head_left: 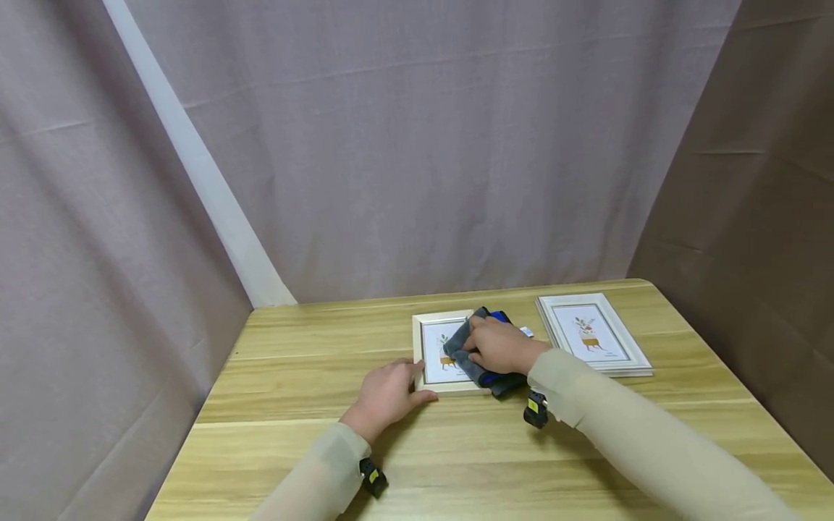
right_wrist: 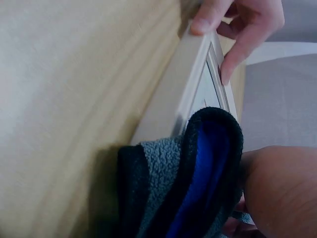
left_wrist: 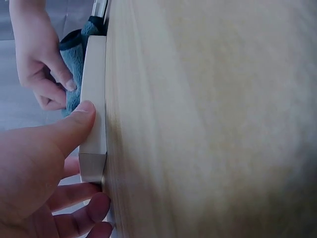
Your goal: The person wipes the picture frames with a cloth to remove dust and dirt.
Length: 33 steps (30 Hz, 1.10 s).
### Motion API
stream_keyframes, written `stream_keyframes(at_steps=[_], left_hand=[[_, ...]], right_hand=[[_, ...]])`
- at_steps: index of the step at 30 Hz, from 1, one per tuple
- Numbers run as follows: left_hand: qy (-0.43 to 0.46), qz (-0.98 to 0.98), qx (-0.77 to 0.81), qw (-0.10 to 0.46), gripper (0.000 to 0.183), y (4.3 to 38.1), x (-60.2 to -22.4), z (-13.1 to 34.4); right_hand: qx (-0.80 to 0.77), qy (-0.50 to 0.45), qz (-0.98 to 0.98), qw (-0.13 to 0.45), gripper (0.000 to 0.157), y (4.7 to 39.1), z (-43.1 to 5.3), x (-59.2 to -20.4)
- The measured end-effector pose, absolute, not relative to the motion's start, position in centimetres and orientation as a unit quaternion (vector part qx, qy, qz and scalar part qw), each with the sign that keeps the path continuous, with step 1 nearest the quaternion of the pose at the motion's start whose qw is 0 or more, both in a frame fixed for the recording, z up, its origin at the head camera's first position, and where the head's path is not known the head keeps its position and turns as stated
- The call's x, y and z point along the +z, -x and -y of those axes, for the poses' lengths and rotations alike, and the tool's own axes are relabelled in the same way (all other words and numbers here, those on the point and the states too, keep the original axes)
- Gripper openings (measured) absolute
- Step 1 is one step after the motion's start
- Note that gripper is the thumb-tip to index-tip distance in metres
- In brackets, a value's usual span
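Note:
A cream picture frame (head_left: pixel 418 340) with a plant print lies flat on the wooden table. My left hand (head_left: pixel 387 394) grips its near left corner, the thumb (left_wrist: pixel 85 116) against the front edge and fingers along the left side. On the right part of the glass sits a folded grey cloth (head_left: pixel 458 340) with dark edging and a blue inner side (right_wrist: pixel 208 153). My right hand (head_left: pixel 500 346) holds this cloth bunched under its fingers and presses it on the frame. The cloth covers the frame's right side and hangs past it onto the table.
To the right lies a small stack of white picture frames (head_left: pixel 573 299), the top one with a similar plant print. The wooden table (head_left: pixel 293 376) ends at a grey-mauve curtain (head_left: pixel 417 159) behind. A brown curtain (head_left: pixel 769 217) hangs on the right.

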<state>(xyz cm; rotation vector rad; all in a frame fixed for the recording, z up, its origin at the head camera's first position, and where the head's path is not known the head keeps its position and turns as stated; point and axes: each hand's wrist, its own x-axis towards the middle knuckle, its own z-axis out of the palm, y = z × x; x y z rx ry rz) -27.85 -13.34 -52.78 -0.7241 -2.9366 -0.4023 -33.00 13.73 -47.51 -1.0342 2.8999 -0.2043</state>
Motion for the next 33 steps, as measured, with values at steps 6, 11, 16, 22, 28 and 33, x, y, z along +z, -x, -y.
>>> stream_keyframes(at_steps=[6, 11, 16, 22, 28, 33], left_hand=[[0.235, 0.961, -0.135, 0.049, 0.071, 27.9, -52.8, 13.3], [0.235, 0.961, -0.14, 0.049, 0.071, 27.9, -52.7, 13.3], [0.238, 0.959, -0.143, 0.048, 0.069, 27.8, -52.7, 13.3], [0.257, 0.955, -0.141, 0.047, 0.066, 27.9, -52.5, 13.3], [0.275, 0.95, -0.139, 0.046, 0.057, 28.2, -52.4, 13.4], [0.275, 0.951, -0.133, 0.045, 0.055, 28.3, -52.5, 13.5]], right_hand=[[-0.08, 0.354, -0.932, 0.013, 0.02, 31.7, -14.0, -47.8], [-0.085, 0.378, -0.922, -0.005, 0.017, 30.7, -14.3, -47.9], [-0.079, 0.397, -0.914, -0.022, 0.019, 30.2, -14.5, -48.2], [-0.046, 0.383, -0.922, -0.022, 0.02, 29.7, -14.0, -48.0], [0.006, 0.374, -0.927, -0.032, 0.023, 29.5, -13.3, -47.6], [0.033, 0.365, -0.93, -0.026, 0.024, 30.0, -12.8, -47.3]])
